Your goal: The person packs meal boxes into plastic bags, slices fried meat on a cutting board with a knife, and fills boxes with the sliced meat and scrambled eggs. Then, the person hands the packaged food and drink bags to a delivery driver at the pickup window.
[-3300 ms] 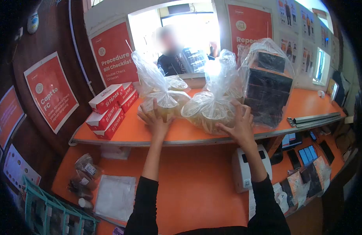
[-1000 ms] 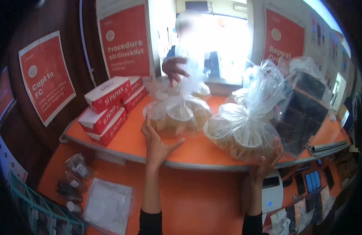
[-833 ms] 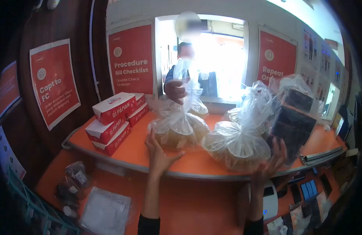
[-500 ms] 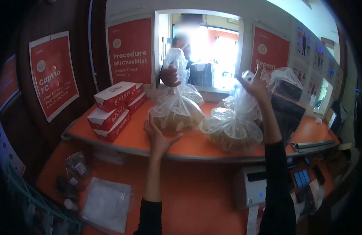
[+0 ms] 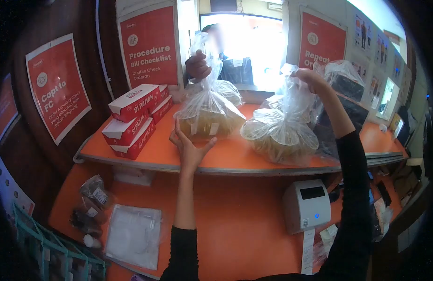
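My left hand (image 5: 190,144) is open, with fingers and thumb spread against the lower front of a clear plastic bag (image 5: 221,107) of yellowish-brown contents. Another person's hand (image 5: 198,65) grips that bag by its gathered neck from the far side. My right hand (image 5: 311,79) is closed around the gathered top of a second clear plastic bag (image 5: 284,127), which rests on the orange counter (image 5: 179,157). What exactly both bags contain is blurred by the plastic.
Red and white boxes (image 5: 134,114) are stacked on the counter's left. Dark bagged items (image 5: 343,112) stand at its right. On the lower shelf are a receipt printer (image 5: 306,206) with paper hanging out and flat plastic bags (image 5: 133,236). Behind is a serving window (image 5: 263,51).
My right hand has gone from spread fingers to gripping the right bag's top. My left hand stays spread at the other bag, which the other person still holds. The view has shifted.
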A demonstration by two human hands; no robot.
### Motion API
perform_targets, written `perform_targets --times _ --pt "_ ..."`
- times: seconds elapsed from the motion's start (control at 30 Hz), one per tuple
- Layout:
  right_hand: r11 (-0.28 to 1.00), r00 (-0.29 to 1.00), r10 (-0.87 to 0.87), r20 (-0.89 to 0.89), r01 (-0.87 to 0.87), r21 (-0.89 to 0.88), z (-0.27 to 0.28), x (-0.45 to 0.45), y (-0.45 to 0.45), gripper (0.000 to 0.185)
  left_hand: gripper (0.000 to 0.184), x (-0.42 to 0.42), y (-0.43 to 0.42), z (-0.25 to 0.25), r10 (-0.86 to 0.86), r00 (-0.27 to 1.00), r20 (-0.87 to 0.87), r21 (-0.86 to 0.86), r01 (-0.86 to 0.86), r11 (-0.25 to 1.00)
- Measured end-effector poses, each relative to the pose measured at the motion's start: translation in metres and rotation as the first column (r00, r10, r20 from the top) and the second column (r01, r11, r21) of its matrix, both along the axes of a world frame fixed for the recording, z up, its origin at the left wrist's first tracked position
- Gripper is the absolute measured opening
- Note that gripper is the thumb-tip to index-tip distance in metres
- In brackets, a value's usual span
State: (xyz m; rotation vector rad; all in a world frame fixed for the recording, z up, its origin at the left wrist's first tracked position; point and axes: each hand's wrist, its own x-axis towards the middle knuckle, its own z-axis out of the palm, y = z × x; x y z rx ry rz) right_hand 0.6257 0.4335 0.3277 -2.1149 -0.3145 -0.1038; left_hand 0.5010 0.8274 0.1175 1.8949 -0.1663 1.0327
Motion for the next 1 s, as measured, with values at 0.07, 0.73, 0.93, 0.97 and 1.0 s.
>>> perform_targets --times 0.07,0.73,0.93,0.97,1.0 --pt "0.983 0.995 -0.101 -0.022 0.096 -0.159 0.005 -0.013 0.013 0.063 0.13 0.001 0.0 0.0 0.015 1.0 -0.002 0.003 -0.015 1.0" --pt "0.893 0.978 0.196 -0.076 -0.146 0.426 -0.004 -0.014 0.012 0.027 0.126 0.001 0.0 -0.003 0.0 0.999 0.032 -0.044 0.001 0.999" --pt "0.836 0.996 0.039 0.078 -0.075 0.543 -0.002 -0.028 0.03 0.031 0.126 -0.002 0.001 -0.001 0.021 1.0 0.004 -0.057 -0.021 0.998" --pt "0.853 0.997 -0.066 -0.028 0.071 0.518 0.004 -0.017 0.028 0.027 0.125 -0.002 0.001 -0.002 0.029 1.0 0.008 -0.051 -0.028 0.998" --pt "0.854 0.998 -0.064 -0.027 0.069 0.515 0.007 0.005 0.017 0.027 0.125 -0.001 0.002 -0.002 0.035 0.999 0.012 -0.04 -0.035 0.999"
